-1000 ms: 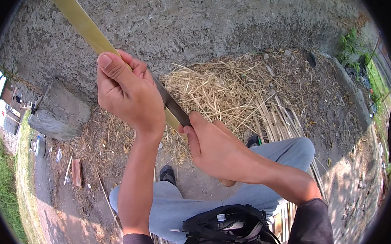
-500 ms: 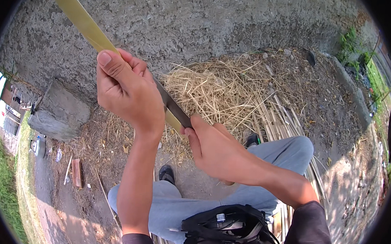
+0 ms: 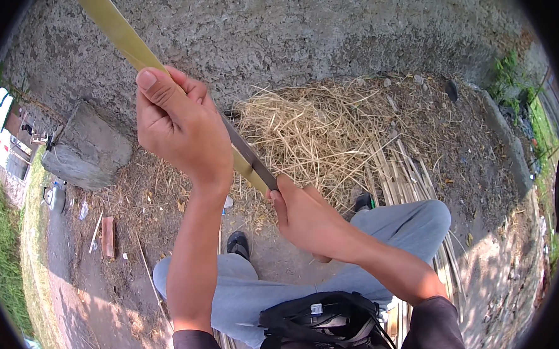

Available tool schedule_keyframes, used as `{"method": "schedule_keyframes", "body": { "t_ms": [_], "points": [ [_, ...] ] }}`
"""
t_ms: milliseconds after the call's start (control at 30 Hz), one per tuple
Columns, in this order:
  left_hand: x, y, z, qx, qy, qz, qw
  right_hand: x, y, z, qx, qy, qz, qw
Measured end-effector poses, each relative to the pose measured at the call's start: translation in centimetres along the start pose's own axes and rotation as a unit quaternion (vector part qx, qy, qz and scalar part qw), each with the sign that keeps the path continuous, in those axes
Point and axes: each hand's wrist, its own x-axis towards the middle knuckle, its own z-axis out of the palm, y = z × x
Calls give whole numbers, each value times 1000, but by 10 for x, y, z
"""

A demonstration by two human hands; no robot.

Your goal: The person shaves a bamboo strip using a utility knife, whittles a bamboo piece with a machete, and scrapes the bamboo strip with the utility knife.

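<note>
Outdoors on bare dirt point(image 3: 287, 263), straw point(image 3: 307, 132) against seemingly concrete wall point(image 3: 287, 29).

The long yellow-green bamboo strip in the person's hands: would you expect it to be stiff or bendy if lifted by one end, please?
Probably springy rather than rigid: the bamboo strip is long, thin and flat, so its far end would likely sag or flex. It looks light for its length, since the left hand grips it alone while the right hand holds a blade against it. Its cut edges may be sharp.
</note>
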Motion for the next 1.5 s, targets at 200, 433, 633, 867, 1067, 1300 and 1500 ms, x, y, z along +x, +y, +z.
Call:
{"method": "schedule_keyframes", "body": {
  "t_ms": [200,433,633,867,1067,1300,1500],
  "points": [
    [-5,10,-2,7,-5,25,1000,-18,16,30,-6,32,-8,999],
    [6,3,-9,8,-2,28,1000,-17,-17,11,39,25,-21,999],
    [12,-5,-16,20,29,28,999,-11,29,49,17,-23,79,996],
    [11,-3,-13,11,15,32,999,-11,43,59,-39,31,49,998],
    [19,-4,-33,30,34,10,999,-8,11,35,-12,-41,33,999],
    [19,-8,-26,22,52,19,998,-1,46,48,-22,-31,56,998],
    [19,2,-28,19,46,16,999,-17,35,55,-36,1,-7,999]
  ]
}}
